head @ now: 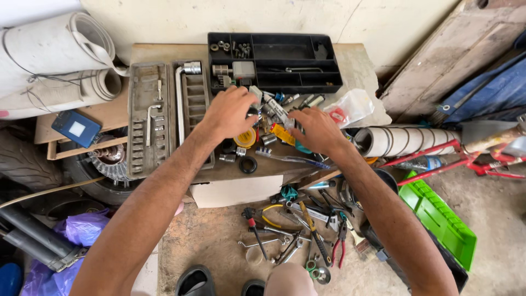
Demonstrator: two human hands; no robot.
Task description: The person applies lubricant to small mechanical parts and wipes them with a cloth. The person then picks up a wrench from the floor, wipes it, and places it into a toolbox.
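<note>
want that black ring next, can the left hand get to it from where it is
Probably yes: the black ring lies bare on the board, just below the left hand, with nothing on top of it and only small sockets beside it.

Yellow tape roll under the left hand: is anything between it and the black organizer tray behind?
Yes. Between the yellow tape roll and the black organizer tray lies a heap of small parts and tubes. The left hand covers the roll's upper side; the right hand rests on the heap.
</note>
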